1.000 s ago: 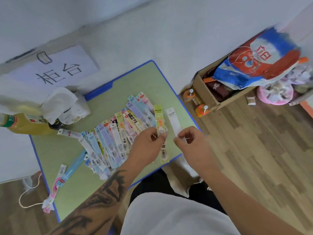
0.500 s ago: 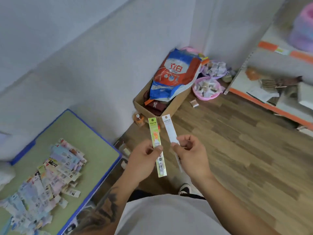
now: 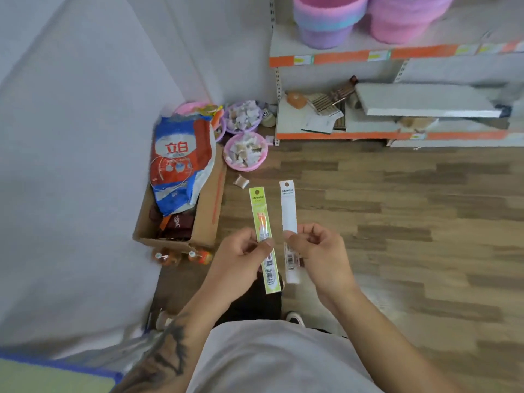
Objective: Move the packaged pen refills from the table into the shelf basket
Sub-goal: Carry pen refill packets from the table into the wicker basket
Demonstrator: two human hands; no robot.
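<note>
We pinch a green refill pack (image 3: pixel 262 228) in our left hand (image 3: pixel 241 265) and a white refill pack (image 3: pixel 289 219) in our right hand (image 3: pixel 323 256); such light fingertip grips could let either slip to the floor (image 3: pixel 397 222).

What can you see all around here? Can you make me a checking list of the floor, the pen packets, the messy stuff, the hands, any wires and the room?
Surface: wooden plank floor; a green table corner with a blue edge at lower left.
Job's things: green refill packet and white refill packet, both held up over the floor, apart from each other.
Clutter: cardboard box holding a blue and red bag; pink bowls of small wrapped bits; two small bottles beside the box.
Grippers: left hand pinches the green packet; right hand pinches the white one.
Cables: nothing seen.
Surroundings: grey wall; shelf unit with orange strips, fuzzy baskets on top.
</note>
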